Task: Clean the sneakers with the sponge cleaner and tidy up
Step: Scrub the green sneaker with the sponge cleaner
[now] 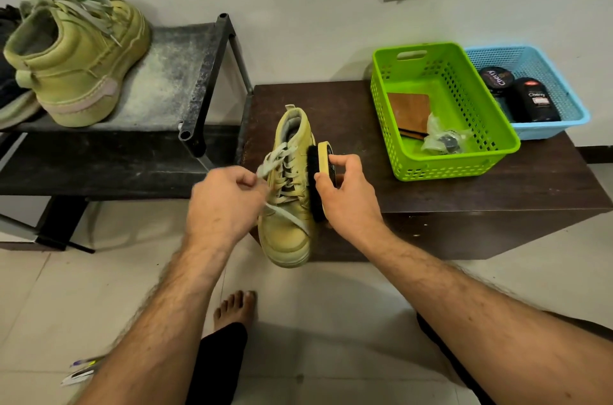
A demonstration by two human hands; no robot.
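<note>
At centre frame, a pale green sneaker (288,205) stands on a dark low table (464,185), toe overhanging the near edge. The left hand (225,202) pinches its lace. The right hand (348,195) grips a brush (320,179) against its side. A matching sneaker (79,59) sits on a rack (185,72), upper left.

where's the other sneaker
In the head view, the second sneaker sits upper left on the black shoe rack, left of the dark table.

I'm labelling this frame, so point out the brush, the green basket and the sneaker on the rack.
brush (321,172), head view, on its pale wooden back.
green basket (446,169), head view, on its near wall.
sneaker on the rack (79,69), head view, on its side panel.
</note>
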